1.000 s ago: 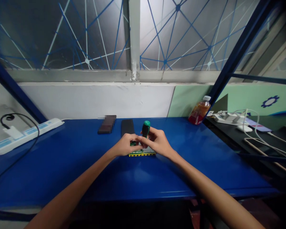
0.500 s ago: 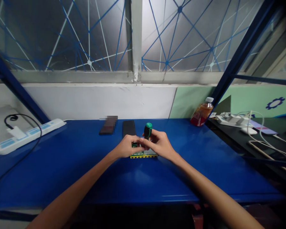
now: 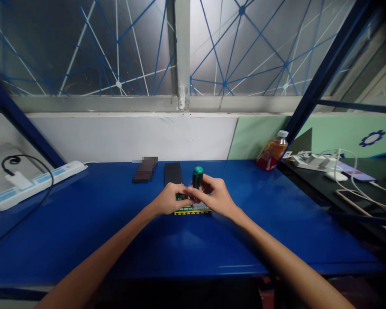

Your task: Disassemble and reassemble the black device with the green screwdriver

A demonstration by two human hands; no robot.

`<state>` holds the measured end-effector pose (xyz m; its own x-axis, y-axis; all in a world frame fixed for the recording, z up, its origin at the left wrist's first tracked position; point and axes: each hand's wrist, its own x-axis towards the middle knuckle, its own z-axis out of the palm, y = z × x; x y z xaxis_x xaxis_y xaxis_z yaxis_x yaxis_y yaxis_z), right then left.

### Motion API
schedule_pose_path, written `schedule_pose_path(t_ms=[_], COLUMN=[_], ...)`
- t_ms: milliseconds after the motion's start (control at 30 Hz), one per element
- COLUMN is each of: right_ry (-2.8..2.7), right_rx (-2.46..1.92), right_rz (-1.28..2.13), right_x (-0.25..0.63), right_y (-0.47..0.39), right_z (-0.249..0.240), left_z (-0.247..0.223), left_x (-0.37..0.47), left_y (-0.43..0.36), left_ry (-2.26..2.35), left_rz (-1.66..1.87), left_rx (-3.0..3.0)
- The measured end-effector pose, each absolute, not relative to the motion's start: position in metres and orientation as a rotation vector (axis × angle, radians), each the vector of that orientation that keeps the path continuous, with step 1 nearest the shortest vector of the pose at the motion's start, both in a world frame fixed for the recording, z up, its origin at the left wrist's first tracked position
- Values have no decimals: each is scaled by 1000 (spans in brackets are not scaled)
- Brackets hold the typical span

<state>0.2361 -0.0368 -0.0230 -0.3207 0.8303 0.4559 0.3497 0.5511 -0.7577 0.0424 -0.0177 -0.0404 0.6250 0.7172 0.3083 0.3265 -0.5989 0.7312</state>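
A screwdriver (image 3: 197,177) with a green and black handle stands nearly upright over a green circuit board (image 3: 188,209) with a yellow front edge. My right hand (image 3: 217,196) is closed on the handle from the right. From the left, my left hand (image 3: 172,198) reaches over the board, its fingertips pressed together beside the screwdriver; what they pinch, if anything, is too small to make out. The screwdriver's tip is hidden behind the fingers. Just behind the hands lies a black flat case (image 3: 173,173).
On the blue table (image 3: 116,240), a dark pixelated object (image 3: 144,170) lies at the back. A white power strip (image 3: 35,184) with a black cable is on the left. A drink bottle (image 3: 272,151) stands back right, near a black surface (image 3: 328,189) with chargers and cables.
The screwdriver handle has shifted slightly left and tilts a little differently. Both hands keep nearly the same pose, and the whole view has moved slightly.
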Motion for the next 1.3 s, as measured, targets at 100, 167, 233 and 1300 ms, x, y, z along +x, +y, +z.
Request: schedule_pose_path(t_ms=[100,167,233,1300], right_ry=[-1896,-1891,-1895,-1907], right_rx=[-961,-963,-960,-962], right_rz=[684,684,695,710], right_x=[236,236,236,235], right_y=[-37,-37,-36,-37], right_z=[-23,-24,-25,-25], left_z=[-42,-41,-38,-35], left_x=[42,43,43,44], left_y=[-17,-17,-19,-22], left_ry=[820,816,803,774], left_rz=[817,832,826,807], left_rx=[2208,2218,2227,2231])
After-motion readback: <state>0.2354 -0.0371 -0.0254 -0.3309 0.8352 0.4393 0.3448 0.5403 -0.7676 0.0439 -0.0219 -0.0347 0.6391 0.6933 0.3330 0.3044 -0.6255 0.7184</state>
